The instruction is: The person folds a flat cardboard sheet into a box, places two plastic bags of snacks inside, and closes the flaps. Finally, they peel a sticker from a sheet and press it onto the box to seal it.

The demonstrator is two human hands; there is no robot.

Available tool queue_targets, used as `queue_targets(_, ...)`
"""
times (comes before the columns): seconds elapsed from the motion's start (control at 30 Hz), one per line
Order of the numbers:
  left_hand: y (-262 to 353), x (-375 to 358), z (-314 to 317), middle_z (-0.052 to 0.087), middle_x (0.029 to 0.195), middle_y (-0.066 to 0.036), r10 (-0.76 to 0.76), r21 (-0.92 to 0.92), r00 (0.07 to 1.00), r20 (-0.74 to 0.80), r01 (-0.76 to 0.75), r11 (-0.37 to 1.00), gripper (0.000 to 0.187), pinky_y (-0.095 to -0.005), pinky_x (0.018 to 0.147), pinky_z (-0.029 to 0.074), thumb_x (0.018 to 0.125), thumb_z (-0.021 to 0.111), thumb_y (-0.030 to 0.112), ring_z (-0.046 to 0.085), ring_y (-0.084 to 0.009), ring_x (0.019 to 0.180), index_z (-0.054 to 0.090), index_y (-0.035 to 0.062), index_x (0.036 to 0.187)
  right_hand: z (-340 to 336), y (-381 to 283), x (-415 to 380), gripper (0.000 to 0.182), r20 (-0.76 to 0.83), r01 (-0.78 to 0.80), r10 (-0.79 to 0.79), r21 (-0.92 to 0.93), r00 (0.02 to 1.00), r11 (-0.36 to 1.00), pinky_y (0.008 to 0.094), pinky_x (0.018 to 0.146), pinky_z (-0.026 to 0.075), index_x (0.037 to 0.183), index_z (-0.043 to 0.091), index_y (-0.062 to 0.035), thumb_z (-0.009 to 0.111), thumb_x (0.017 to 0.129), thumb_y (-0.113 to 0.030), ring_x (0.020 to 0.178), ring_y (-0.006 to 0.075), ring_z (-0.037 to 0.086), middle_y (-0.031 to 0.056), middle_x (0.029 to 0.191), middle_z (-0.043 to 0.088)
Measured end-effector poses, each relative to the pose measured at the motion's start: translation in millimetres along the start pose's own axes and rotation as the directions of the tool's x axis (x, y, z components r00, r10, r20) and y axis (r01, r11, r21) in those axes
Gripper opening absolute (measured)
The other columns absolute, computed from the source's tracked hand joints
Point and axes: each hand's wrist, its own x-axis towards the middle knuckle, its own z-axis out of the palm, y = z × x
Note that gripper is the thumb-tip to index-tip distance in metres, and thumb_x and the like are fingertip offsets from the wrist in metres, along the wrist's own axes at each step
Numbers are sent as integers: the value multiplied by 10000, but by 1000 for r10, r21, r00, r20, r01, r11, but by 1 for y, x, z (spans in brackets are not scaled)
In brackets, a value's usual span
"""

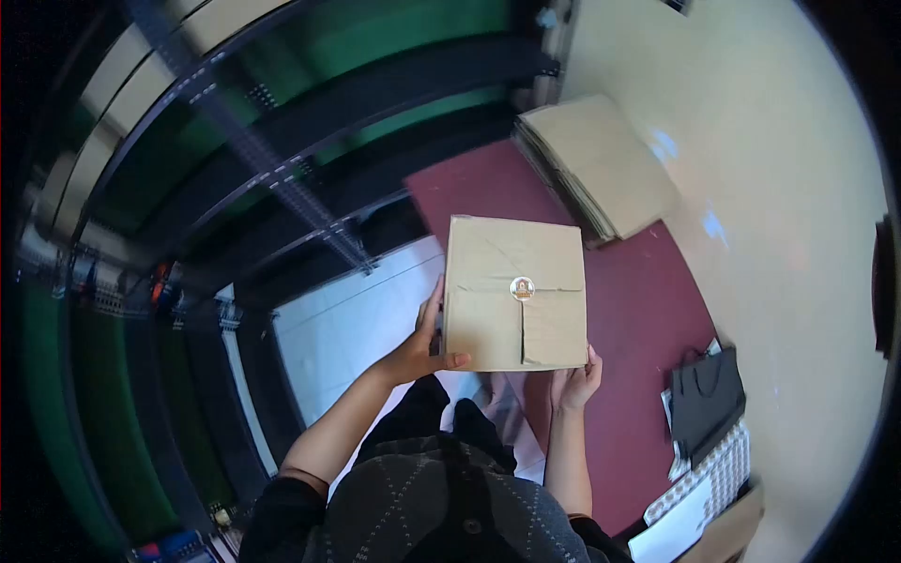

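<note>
A brown cardboard box (pixel 488 324) with a small round sticker on its folded flaps is held out in front of my body. My left hand (pixel 422 342) grips its left side, with the thumb lying over the near left corner of the top. At the near right corner my right hand (pixel 577 380) has its fingers against the edge and partly under the box. The underside of the box and some of the fingertips are hidden. Beneath and to the right of the box lies a dark red table (pixel 638 310).
Flat cardboard pieces (pixel 605 169) are stacked on the table's far end, against the pale wall (pixel 779 188). A black paper bag (pixel 709 394) and a patterned sheet (pixel 713 469) lie at the right. Dark metal shelving (pixel 272 174) stands left, above white floor tiles (pixel 361 314).
</note>
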Motion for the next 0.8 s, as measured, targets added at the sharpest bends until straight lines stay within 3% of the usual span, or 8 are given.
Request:
queue_targets(0.07, 13, -11, 6, -16, 1476, -218, 53, 32, 993, -103, -50, 998, 1335, -445, 1116, 97, 630, 832, 353, -15, -327, 1392, -204, 72, 1424, 22, -12, 13, 662, 164, 33, -27, -33, 986, 999, 368, 1090, 234, 1321, 358, 105, 373, 859, -368, 1305, 264, 350, 179, 1377, 398)
queue_targets(0.17, 92, -140, 69, -27, 1467, -215, -197, 192, 949, -246, 247, 950, 1416, -436, 1115, 116, 570, 869, 346, -4, -327, 1388, -239, 69, 1407, 11, -3, -94, 653, 192, -215, 185, 145, 964, 966, 357, 1085, 241, 1315, 365, 112, 378, 847, -344, 1304, 258, 350, 187, 1371, 399)
queue_targets(0.2, 32, -60, 120, -75, 1467, -239, 97, 127, 977, -189, -73, 989, 1474, -458, 1116, 89, 534, 881, 375, -48, -367, 1383, -284, 70, 1385, -49, -66, -13, 488, 292, 58, -66, 33, 954, 998, 357, 1016, 334, 1226, 471, 63, 331, 912, -284, 1182, 239, 477, 158, 1216, 542)
queue_targets(0.23, 13, -25, 155, -75, 1467, -239, 231, -16, 951, -207, -240, 971, 1474, -458, 1116, 89, 534, 881, 375, -48, -367, 1383, -284, 70, 1385, -54, -135, 8, 653, 386, 195, -89, -244, 918, 950, 363, 1072, 266, 1312, 364, 116, 359, 847, -342, 1303, 266, 351, 190, 1366, 395)
queue_targets(0.63, 12, -89, -32, -62, 1490, -250, 514, 446, 647, -563, -286, 848, 1348, -453, 1108, 104, 630, 836, 273, -12, -375, 1394, -246, 30, 1396, 115, 45, 86, 588, 741, 114, 9, -116, 671, 987, 364, 1053, 284, 1275, 446, 27, 415, 904, -428, 1248, 238, 419, 118, 1338, 463)
queue_targets(0.7, 26, -119, -76, -60, 1505, -228, 620, 428, 553, -558, -448, 785, 1302, -407, 1108, 120, 664, 818, 205, 12, -307, 1405, -242, 28, 1399, 155, 68, 86, 717, 837, 346, -112, -96, 536, 933, 369, 1060, 272, 1312, 399, 41, 489, 859, -507, 1253, 257, 410, 150, 1338, 448)
queue_targets(0.77, 53, -159, -110, -12, 1519, -208, 657, 560, 518, -547, -356, 748, 1324, -391, 1102, 158, 631, 842, 185, 92, -263, 1399, -216, 43, 1415, 241, 47, 36, 821, 951, 866, -272, 6, 150, 500, 444, 1046, 268, 1341, 370, 83, 511, 844, -555, 1291, 359, 357, 245, 1373, 401)
queue_targets(0.8, 64, -176, -121, 19, 1519, -207, 665, 578, 481, -572, -338, 742, 1354, -389, 1101, 172, 590, 865, 203, 120, -257, 1394, -189, 44, 1425, 260, 45, 30, 791, 952, 892, -304, 115, 25, 437, 458, 1028, 290, 1344, 378, 65, 596, 811, -477, 1260, 372, 396, 251, 1362, 413)
